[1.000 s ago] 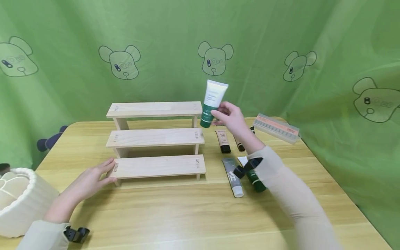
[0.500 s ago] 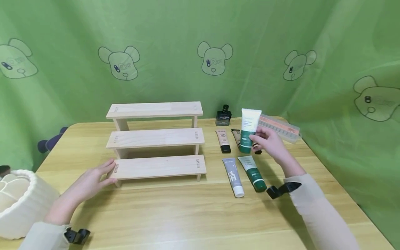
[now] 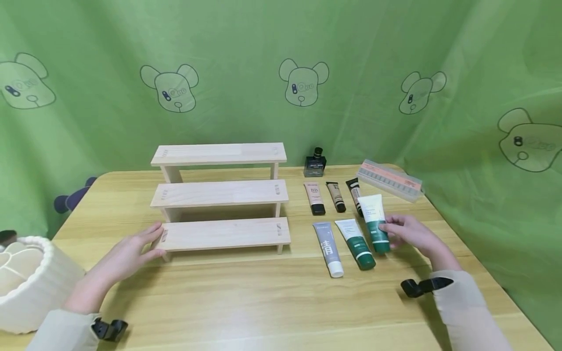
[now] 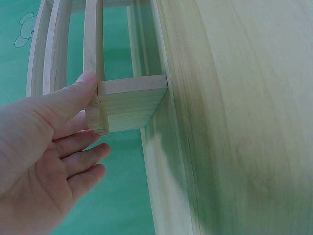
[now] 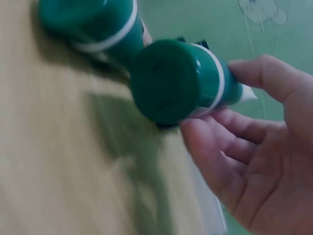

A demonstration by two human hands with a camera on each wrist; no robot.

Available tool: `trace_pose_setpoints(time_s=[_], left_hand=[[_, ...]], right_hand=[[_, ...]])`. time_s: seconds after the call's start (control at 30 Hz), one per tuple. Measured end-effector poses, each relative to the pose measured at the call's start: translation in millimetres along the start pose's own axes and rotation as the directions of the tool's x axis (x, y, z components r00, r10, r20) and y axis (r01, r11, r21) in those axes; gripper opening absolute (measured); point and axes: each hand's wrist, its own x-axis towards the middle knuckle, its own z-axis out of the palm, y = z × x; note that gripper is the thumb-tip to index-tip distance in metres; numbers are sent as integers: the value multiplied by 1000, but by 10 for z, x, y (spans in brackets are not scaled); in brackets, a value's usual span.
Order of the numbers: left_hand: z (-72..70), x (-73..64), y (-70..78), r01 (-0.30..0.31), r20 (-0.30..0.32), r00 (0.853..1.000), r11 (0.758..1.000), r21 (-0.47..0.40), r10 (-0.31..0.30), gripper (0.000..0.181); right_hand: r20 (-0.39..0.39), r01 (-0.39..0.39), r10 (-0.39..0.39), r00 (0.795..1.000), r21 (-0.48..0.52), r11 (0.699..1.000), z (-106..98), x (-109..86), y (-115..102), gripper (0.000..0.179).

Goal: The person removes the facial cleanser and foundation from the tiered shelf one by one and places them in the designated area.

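My left hand [image 3: 125, 256] grips the left end of the lowest board of a three-tier wooden display rack [image 3: 226, 234]. In the left wrist view its thumb lies on the board's edge, the other fingers beyond it. On the right, my right hand [image 3: 414, 238] holds a white-and-green squeeze tube [image 3: 373, 219] by its side, cap end toward me. The right wrist view shows this tube's green cap [image 5: 164, 83] close over the wood, thumb and fingers on opposite sides. Just left of it lies a matching white-and-green tube [image 3: 354, 243], and beyond that a grey-blue tube [image 3: 328, 248].
Behind the tubes lie a pink BB cream tube [image 3: 313, 197], a tan tube [image 3: 335, 196] and a dark-ended tube [image 3: 353, 190]. A dark perfume bottle [image 3: 314, 165] stands at the back beside a clear pill-organizer-like case [image 3: 390, 179]. A white ribbed container [image 3: 39, 292] stands front left.
My right hand has carried the white-and-green tube from beside the rack's upper tiers rightward, down and toward me, beside the matching tube. The left hand stays on the rack.
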Motion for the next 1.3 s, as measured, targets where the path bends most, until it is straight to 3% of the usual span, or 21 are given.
trace_pose_setpoints(time_s=[0.23,0.4,0.9,1.1,1.3], left_hand=[[1,-4,-5,4,5,1000,1000,-7,-4,63],[-1,-2,-5,-1,-1,1000,1000,2,1,63],[-7,2,3,-4,-1,1000,1000,3,4,62],[-9,3,8,-5,-4,1000,1000,4,5,63],[-22,-11,-1,1,-1,1000,1000,-2,-1,64]], right_hand=[[159,-40,45,986,-35,999,-103,-74,212,37],[218,-66,69,973,-19,998,-147,-73,298,36],[197,-158,157,968,-9,987,-152,-81,282,43],[195,-152,153,969,-24,988,-169,-103,297,36],[182,-99,102,978,-29,995,-235,-102,263,33]])
